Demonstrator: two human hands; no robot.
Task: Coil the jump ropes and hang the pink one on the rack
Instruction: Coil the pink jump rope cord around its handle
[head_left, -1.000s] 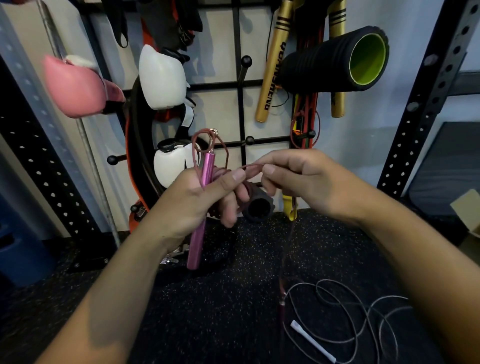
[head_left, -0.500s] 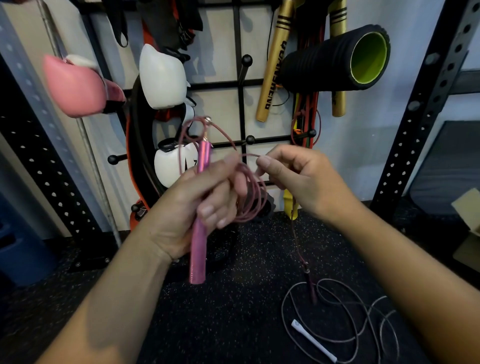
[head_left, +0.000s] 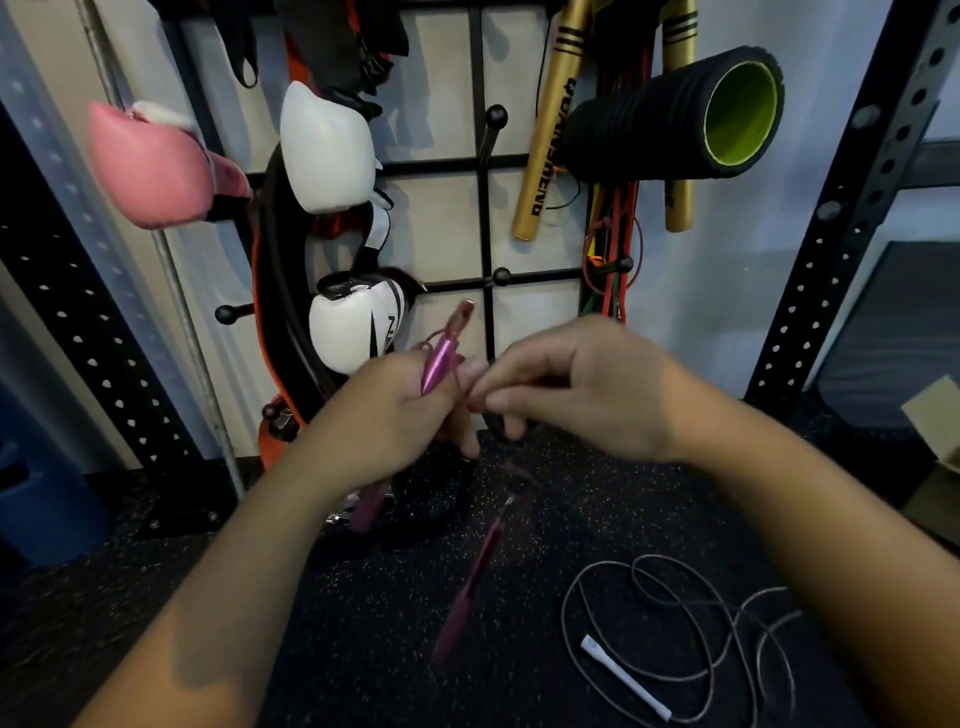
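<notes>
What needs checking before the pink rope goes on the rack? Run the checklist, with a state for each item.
1. One pink handle held: ok, the left hand grips it.
2. Cord under control: ok, the right hand pinches it beside the left hand's fingers.
3. Coil finished: not ok, the second pink handle hangs loose below the hands.
4. Coil neat: cannot tell, the loops are blurred and hidden by the hands.
5. Free peg on the rack: ok, the peg above the hands is bare.
6. White rope coiled: not ok, it lies loose on the floor.
</notes>
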